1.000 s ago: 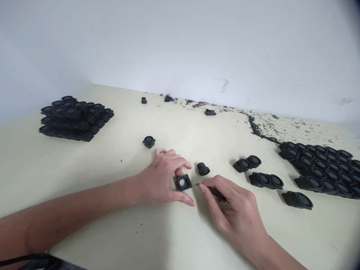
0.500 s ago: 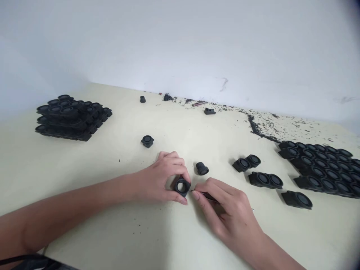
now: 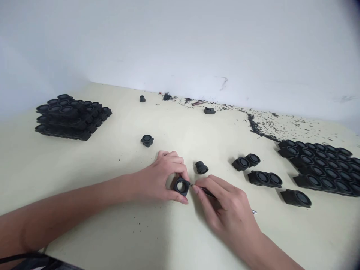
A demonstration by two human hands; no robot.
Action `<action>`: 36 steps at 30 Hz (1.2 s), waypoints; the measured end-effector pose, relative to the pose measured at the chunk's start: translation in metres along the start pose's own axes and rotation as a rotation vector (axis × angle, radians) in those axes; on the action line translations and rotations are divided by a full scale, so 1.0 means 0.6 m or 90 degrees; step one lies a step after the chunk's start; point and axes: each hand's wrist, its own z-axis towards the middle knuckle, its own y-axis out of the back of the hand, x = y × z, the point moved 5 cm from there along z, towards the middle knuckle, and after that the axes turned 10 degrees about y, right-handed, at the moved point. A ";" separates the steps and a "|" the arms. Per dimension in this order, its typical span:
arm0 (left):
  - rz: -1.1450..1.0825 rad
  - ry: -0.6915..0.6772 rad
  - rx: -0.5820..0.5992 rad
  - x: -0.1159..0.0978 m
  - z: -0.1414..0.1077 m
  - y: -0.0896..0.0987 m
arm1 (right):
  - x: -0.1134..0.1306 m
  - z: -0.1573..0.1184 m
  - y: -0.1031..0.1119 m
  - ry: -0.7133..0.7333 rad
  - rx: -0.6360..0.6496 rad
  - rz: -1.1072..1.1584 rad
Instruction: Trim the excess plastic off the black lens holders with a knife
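The black ring block (image 3: 185,191) sits low in the middle, near the table (image 3: 107,225) edge side, pinched between the left hand's (image 3: 161,178) thumb and finger. The right hand (image 3: 232,213) pinches a thin dark tool (image 3: 207,192) — its tip is right by the block. If the tip slips, it could poke a left finger — or scratch the block.

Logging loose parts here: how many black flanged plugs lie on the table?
2: the far plug stands near the wall; the near plug lies just beyond the right hand. Others may be hidden.
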 end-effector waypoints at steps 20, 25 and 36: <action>0.006 0.017 0.003 -0.001 -0.002 0.000 | -0.012 0.002 0.027 -0.035 -0.093 -0.087; 0.032 0.030 -0.068 -0.001 -0.006 0.002 | -0.031 0.008 0.036 -0.052 -0.113 -0.226; 0.062 0.039 -0.076 -0.009 -0.007 0.008 | -0.058 0.020 0.020 -0.069 -0.027 -0.265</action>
